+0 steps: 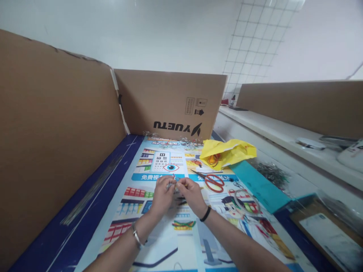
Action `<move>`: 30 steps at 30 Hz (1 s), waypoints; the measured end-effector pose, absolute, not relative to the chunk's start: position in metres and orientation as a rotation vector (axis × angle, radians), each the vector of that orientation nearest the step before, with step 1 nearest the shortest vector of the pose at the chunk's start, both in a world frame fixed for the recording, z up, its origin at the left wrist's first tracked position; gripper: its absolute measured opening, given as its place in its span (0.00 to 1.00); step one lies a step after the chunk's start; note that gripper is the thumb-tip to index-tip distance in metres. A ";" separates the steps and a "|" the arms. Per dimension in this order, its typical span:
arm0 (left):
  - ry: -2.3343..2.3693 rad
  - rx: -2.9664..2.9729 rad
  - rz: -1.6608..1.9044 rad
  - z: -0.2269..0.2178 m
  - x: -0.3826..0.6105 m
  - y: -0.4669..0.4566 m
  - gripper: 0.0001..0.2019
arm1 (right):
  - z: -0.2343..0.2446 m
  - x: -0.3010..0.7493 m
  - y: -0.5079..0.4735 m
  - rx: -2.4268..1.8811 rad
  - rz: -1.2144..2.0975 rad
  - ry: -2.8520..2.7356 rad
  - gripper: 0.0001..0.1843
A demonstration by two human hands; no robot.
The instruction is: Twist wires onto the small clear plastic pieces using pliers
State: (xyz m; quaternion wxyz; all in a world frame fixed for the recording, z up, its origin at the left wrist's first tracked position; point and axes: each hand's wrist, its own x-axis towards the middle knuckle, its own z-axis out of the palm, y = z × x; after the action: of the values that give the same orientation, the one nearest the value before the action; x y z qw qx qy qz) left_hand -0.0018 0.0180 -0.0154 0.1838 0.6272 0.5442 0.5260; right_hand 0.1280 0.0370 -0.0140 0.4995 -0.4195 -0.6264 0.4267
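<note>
My left hand (163, 194) and my right hand (192, 193) meet over the middle of the printed poster (159, 230). Both are closed in a pinch. Between the fingertips is something small and partly silvery, too small and too hidden to name. Just right of my hands lie scissors (214, 183) with red handles, blades pointing to the back left. Nearer to me, a small bundle of green, yellow and red strips (183, 225) rests on the poster. A coil of pale wire (246, 201) is to the right of my right hand.
Cardboard panels (170, 98) wall the left and back. Thin wire pieces (190, 142) lie at the back. A yellow bag (229, 153) lies beside a teal sheet (256, 183) and a wire heap (272, 175). Straight wires (93, 189) lie left; a labelled package (329, 230) sits right.
</note>
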 end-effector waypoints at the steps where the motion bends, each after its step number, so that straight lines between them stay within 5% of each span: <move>1: 1.528 1.753 1.478 -0.016 -0.002 0.019 0.06 | -0.014 0.128 0.037 -1.010 1.055 -1.505 0.10; 30: 1.530 2.093 1.384 -0.009 -0.010 0.006 0.03 | -0.012 0.132 0.037 -1.046 1.078 -1.476 0.10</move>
State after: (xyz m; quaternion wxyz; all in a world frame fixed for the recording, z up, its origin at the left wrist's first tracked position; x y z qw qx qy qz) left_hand -0.0101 0.0059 -0.0093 0.1013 0.7085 0.5179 0.4685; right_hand 0.1322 0.0367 -0.0123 0.4950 -0.4315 -0.6090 0.4449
